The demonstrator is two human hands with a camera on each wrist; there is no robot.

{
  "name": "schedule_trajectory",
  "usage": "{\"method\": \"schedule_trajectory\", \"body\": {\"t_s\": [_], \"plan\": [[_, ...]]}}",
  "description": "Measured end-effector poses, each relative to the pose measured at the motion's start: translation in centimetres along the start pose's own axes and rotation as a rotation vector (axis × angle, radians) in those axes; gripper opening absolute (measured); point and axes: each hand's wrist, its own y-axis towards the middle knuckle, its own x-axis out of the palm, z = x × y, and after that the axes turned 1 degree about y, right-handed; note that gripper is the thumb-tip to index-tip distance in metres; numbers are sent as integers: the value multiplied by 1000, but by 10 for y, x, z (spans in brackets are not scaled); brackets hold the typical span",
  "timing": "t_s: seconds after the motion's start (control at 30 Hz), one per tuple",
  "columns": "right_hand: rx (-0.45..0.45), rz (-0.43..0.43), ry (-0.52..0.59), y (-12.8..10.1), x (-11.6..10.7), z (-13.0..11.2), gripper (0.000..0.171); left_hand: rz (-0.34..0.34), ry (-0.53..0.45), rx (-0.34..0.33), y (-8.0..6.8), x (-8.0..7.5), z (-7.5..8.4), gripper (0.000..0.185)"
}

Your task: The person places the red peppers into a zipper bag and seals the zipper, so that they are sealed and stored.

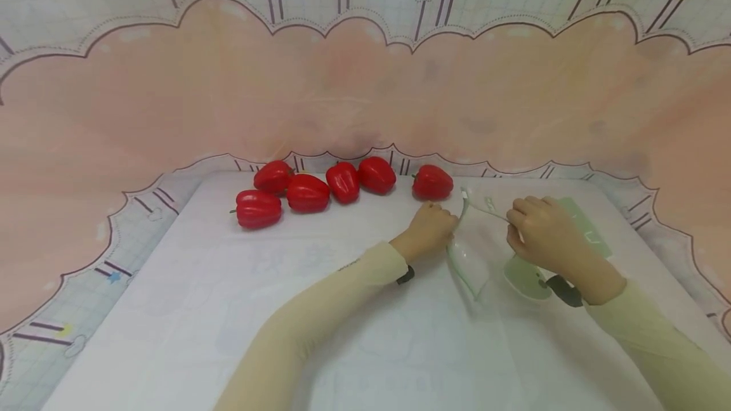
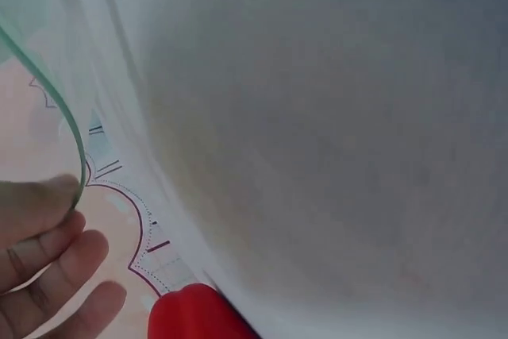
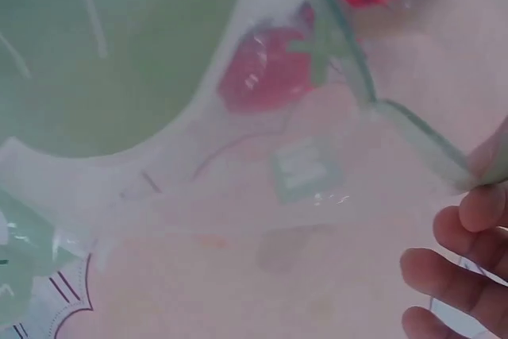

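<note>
A clear plastic bag (image 1: 473, 257) with a green rim and green print lies on the white table (image 1: 228, 309), right of centre. My left hand (image 1: 438, 226) pinches the left side of its mouth, and my right hand (image 1: 521, 226) pinches the right side, holding the mouth apart. Several red bell peppers (image 1: 307, 193) lie in a row at the table's back; the nearest one (image 1: 432, 182) lies just behind my left hand. The left wrist view shows fingers (image 2: 44, 256) at the green rim (image 2: 73, 136), with a pepper (image 2: 194, 317) below. In the right wrist view, fingers (image 3: 468, 256) hold the rim (image 3: 417, 131), and a pepper (image 3: 262, 75) shows through the bag.
A pink and grid-patterned cloth backdrop (image 1: 365, 81) rises behind and around the table. The peppers occupy the back edge from left of centre to centre. Bare white tabletop stretches across the front and left.
</note>
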Motion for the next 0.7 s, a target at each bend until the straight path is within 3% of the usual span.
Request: {"method": "schedule_trajectory", "body": {"t_s": [0.2,0.43,0.7], "plan": [[50,-26,-13,2,-3,1,10,2,-32,37,1,2,3,24],[138,-30,-21,1,-1,-5,11,26,-47,19,-1,-4,9,23],[203,-130,-23,-2,-2,-9,21,37,-34,19,-1,-1,7,24]]}}
